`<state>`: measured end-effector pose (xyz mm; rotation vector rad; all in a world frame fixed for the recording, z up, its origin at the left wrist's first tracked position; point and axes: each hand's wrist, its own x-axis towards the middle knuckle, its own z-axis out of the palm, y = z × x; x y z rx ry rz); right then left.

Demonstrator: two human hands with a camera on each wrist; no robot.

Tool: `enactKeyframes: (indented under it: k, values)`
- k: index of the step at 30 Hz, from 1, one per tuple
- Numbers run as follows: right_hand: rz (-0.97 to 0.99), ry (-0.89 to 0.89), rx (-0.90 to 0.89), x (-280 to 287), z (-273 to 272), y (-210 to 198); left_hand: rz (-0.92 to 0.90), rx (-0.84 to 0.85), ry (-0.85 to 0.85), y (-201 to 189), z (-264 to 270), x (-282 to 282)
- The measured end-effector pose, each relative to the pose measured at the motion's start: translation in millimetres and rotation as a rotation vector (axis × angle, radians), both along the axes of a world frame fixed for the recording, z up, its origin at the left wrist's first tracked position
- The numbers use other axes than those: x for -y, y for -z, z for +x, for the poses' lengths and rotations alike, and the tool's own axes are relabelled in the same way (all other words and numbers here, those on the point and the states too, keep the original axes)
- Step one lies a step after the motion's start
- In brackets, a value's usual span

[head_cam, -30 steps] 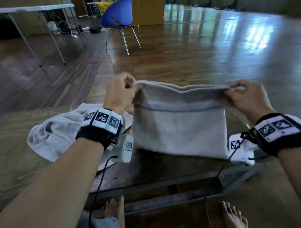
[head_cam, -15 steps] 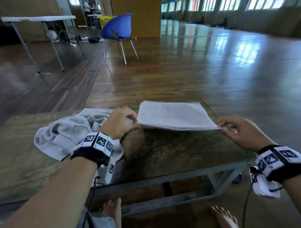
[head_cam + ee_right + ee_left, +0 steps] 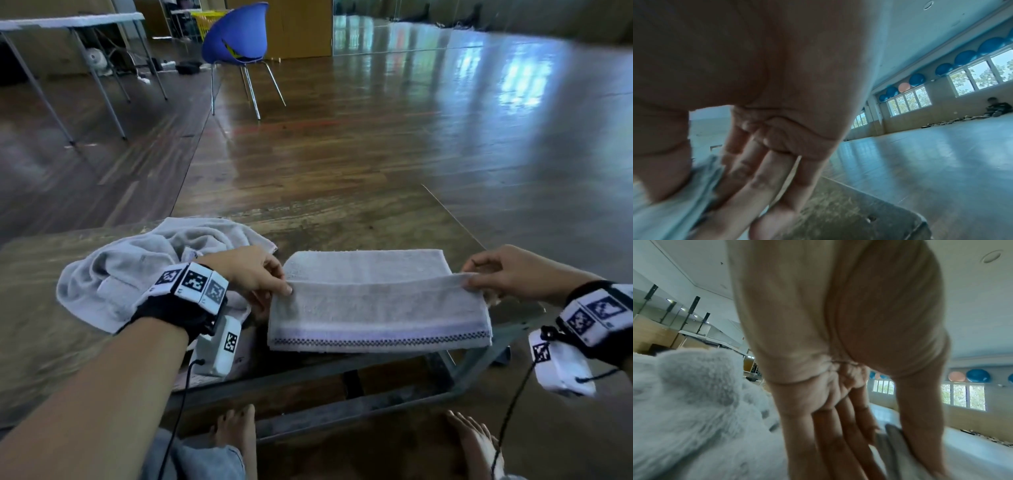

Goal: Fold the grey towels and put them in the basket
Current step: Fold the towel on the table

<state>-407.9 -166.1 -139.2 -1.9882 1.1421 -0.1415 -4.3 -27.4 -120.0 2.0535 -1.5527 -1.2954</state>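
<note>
The grey towel (image 3: 376,308) lay on the low wooden table (image 3: 342,222), partly folded. The left hand (image 3: 251,270) pinched one corner of its top layer, and the right hand (image 3: 507,270) pinched the other. To fold well, both corners should go down together, edges matching. Another crumpled towel (image 3: 120,270) waited nearby. No basket showed.

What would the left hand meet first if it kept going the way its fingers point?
The left hand points rightward along the towel whose edge it pinches, so it would slide over that cloth first. Beyond that, the right hand holds the opposite end. Depth is hard to judge.
</note>
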Motion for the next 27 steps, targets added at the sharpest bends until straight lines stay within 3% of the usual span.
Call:
enactKeyframes:
  k: [4,8,11,16,20,23,27]
  values:
    - [-0.282,0.044,-0.044,11.5,9.0,9.4,-0.238,0.144,0.003,12.2,1.6,21.9]
    - [-0.451,0.237,-0.039,17.7,22.6,22.2,-0.329,0.193,-0.128,23.1,4.3,40.2]
    - [-0.469,0.286,-0.107,20.0,36.9,30.3,-0.253,0.263,-0.222,32.3,5.7,47.8]
    - [-0.445,0.093,-0.282,18.7,62.5,37.8,-0.107,0.343,-0.315,41.3,0.6,53.5]
    - [-0.370,0.080,-0.337,19.0,75.0,40.8,-0.072,0.360,-0.381,42.0,-1.7,58.2]
    - [-0.357,0.088,-0.339,22.0,76.5,40.6,-0.054,0.173,-0.502,38.1,-2.7,62.3]
    - [-0.353,0.082,-0.341,22.7,74.3,41.7,-0.040,-0.314,-0.632,27.5,-8.6,57.5]
